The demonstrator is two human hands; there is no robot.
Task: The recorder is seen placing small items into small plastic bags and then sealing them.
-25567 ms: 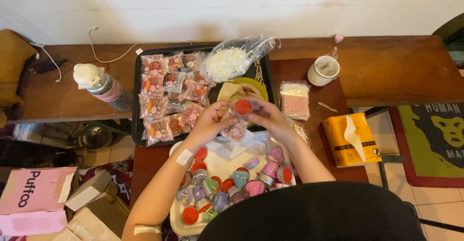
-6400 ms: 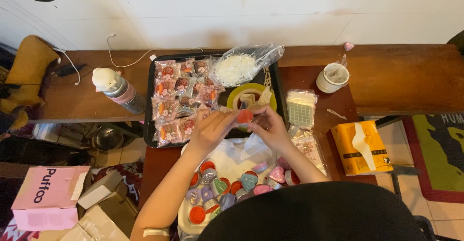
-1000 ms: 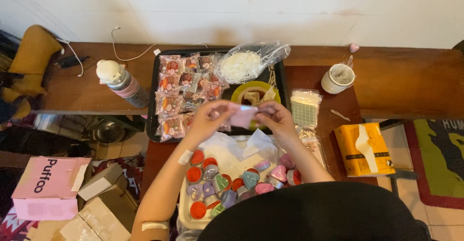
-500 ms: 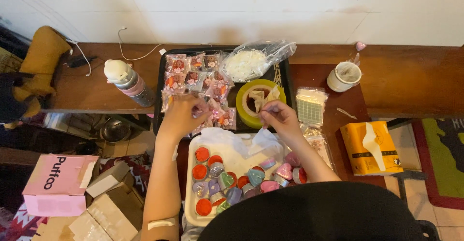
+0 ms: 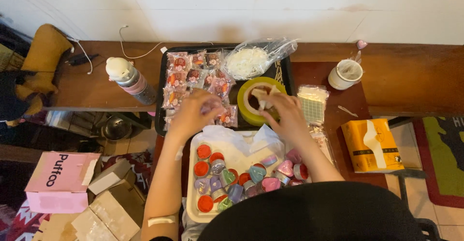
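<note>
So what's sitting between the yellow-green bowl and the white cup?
In the head view, a clear packet of small squares lies between the yellow-green bowl and the white cup.

A white wall point(image 5: 241, 14) rises behind the long brown wooden table point(image 5: 411, 72); pale floor tiles point(image 5: 425, 207) lie right of that table.

The bench point(image 5: 411, 72) is dark wood with a dull sheen. Glossy clear plastic wraps the small packets point(image 5: 186, 79). The heart tins point(image 5: 256, 173) shine like metal in a smooth cream plastic tray point(image 5: 193, 212). Matt brown cardboard boxes point(image 5: 108, 212) sit below.
</note>
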